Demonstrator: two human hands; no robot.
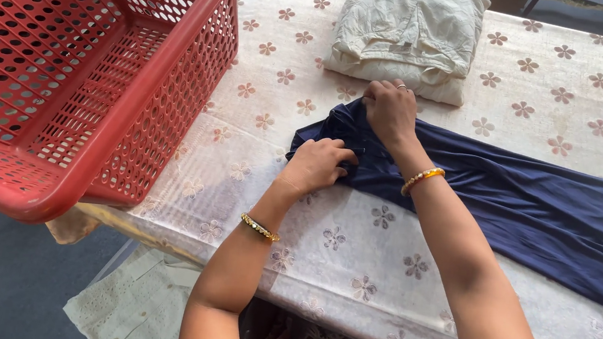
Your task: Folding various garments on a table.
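Flowered tablecloth, both hands gripping navy garment

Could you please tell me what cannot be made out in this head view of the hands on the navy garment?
- Navy garment: its far end is cut off by the right edge.
- Left hand and right hand: fingertips curl into the cloth, so each grip is hidden.
- Red basket: cut off by the top and left edges.

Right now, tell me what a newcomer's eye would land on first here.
First the big red basket, empty, at the table's left end. Next, both hands, left hand and right hand, gripping the end of a dark blue garment spread across the flowered tablecloth. Behind them lies a folded cream cloth.
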